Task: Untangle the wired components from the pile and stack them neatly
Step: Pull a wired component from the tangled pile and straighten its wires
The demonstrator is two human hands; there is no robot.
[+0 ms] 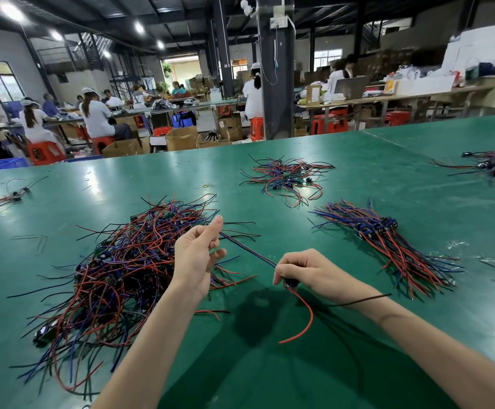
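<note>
We hold a wired component [249, 250] taut beside the tangled pile [122, 261]: left hand [199, 255] pinches its wires, right hand [302, 271] grips its body, mostly hidden under fingers.

We see bright ceiling lamps [11, 10] at far left streaking glare across the green tabletop [92, 178]; soft shadows pool near us, and the edges bow with wide-angle distortion.
</note>
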